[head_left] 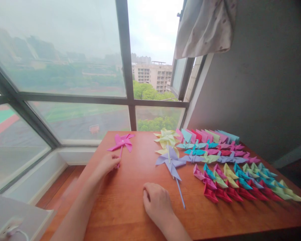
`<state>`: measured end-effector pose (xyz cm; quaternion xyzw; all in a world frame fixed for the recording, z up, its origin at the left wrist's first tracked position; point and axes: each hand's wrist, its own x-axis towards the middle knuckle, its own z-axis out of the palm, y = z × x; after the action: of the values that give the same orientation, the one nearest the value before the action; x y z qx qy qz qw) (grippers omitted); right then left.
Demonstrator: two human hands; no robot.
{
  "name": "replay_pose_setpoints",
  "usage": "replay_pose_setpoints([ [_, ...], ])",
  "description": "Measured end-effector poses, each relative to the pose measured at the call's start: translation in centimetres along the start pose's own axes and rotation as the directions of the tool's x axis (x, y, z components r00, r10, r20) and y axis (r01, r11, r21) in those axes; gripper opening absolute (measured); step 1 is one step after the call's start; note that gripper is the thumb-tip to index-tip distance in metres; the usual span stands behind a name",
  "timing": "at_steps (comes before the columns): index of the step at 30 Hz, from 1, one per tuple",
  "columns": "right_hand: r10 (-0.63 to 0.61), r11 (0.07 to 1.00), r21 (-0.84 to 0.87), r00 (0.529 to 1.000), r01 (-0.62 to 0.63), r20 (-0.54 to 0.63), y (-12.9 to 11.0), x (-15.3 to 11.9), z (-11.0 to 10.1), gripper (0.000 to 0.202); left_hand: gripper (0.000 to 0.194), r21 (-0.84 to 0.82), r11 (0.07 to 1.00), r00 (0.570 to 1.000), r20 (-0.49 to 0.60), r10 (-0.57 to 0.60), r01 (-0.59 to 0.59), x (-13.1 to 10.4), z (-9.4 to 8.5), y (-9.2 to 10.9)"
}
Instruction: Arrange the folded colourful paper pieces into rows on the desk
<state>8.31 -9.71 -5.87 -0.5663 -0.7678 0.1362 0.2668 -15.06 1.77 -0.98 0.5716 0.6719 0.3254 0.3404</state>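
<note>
At the table's far left corner lies a pink paper pinwheel point(122, 141), and my left hand point(110, 164) has its fingers closed on the pinwheel's stick. My right hand point(157, 201) rests on the wood nearer to me, its fingers curled under; whether anything is in them is hidden. Just beyond and to the right of it is a purple pinwheel point(171, 162) with a long stick pointing toward me. A pale yellow pinwheel point(167, 136) lies farther back, its stick reaching under or against the purple one.
Rows of folded paper boats point(237, 179) and paper cranes point(213, 150) cover the right side of the wooden table point(125, 214). Behind the cranes stand several folded paper pieces point(203, 135). Windows rise past the far edge, one opened outward under a curtain point(205, 30).
</note>
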Motion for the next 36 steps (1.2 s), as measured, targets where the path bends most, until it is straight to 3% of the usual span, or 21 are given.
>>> replay_pose_setpoints([
  [7,0.07,0.976,0.211,0.997,-0.061,-0.035,0.2,0.3,-0.5,0.019,0.031,-0.228,0.973,0.992,0.113,0.058,-0.031,-3.0,3.2,2.7],
  [14,0.182,0.834,0.547,0.971,-0.07,-0.154,0.4,-0.1,-2.0,0.024,0.032,-0.527,0.849,0.97,0.217,0.11,0.021,-7.7,8.3,4.6],
  [19,0.213,0.859,0.504,0.958,-0.09,-0.191,0.9,-2.1,-3.2,0.024,0.034,-0.638,0.765,0.97,0.231,0.073,0.094,-11.1,11.6,5.1],
  [24,0.212,0.907,0.393,0.97,-0.151,-0.117,2.4,-4.1,-4.2,0.023,0.037,-0.668,0.724,0.965,0.262,0.016,0.17,-13.0,14.0,5.2],
  [27,0.215,0.916,0.364,0.972,-0.167,-0.096,2.8,-4.9,-4.3,0.023,0.038,-0.674,0.715,0.96,0.279,0.013,0.187,-13.5,14.6,5.3],
  [32,0.285,0.896,0.401,0.938,-0.189,-0.196,2.7,-5.4,-4.0,0.03,0.037,-0.679,0.706,0.952,0.306,0.023,0.201,-13.6,15.0,5.2],
  [36,0.265,0.895,0.412,0.945,-0.169,-0.19,2.8,-5.3,-4.2,0.029,0.04,-0.655,0.732,0.941,0.334,0.059,0.187,-13.1,15.2,4.8],
])
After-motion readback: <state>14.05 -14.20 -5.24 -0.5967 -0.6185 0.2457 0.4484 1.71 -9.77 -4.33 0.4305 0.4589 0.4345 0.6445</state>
